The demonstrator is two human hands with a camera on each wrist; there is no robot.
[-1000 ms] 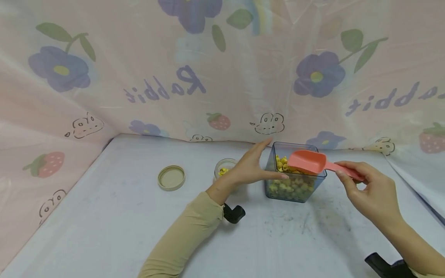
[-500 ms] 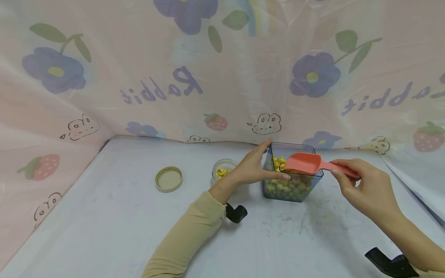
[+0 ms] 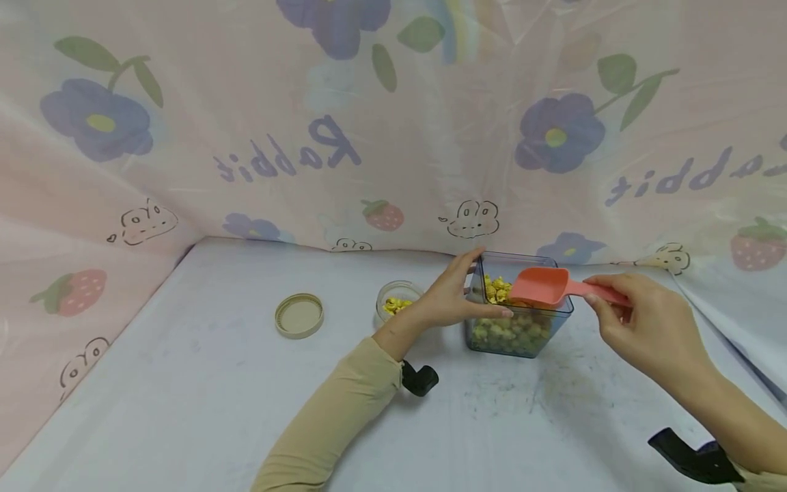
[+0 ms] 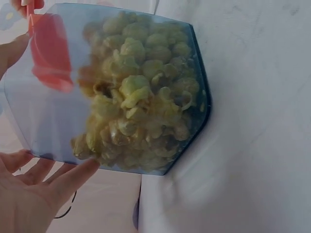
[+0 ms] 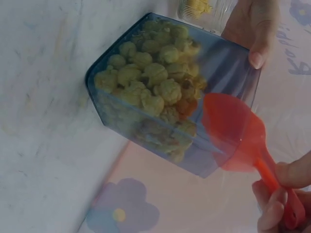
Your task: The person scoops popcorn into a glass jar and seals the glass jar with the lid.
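A clear bluish square container (image 3: 519, 260) stands on the table, roughly half full of yellow popcorn (image 3: 496, 289). My left hand (image 3: 449, 297) grips it from the left, thumb along the front near the rim and fingers on the far left side. In my right hand (image 3: 652, 324) is the handle of a red plastic scoop (image 3: 541, 285), pinched between thumb and fingers. The scoop's head lies within the container's mouth, over the popcorn. Through the wall in the right wrist view, the scoop (image 4: 51, 53) shows beside the top of the popcorn (image 5: 155, 73).
A small clear jar (image 3: 379, 316) holding some popcorn stands left of the container, partly behind my left wrist. Farther left lies a round beige lid (image 3: 298, 316). A printed curtain (image 3: 424, 157) rises right behind the container at the table's back edge.
The scoop dips slightly, then comes up a little, staying at the container's mouth. My left hand keeps its hold. The whole view has shifted slightly.
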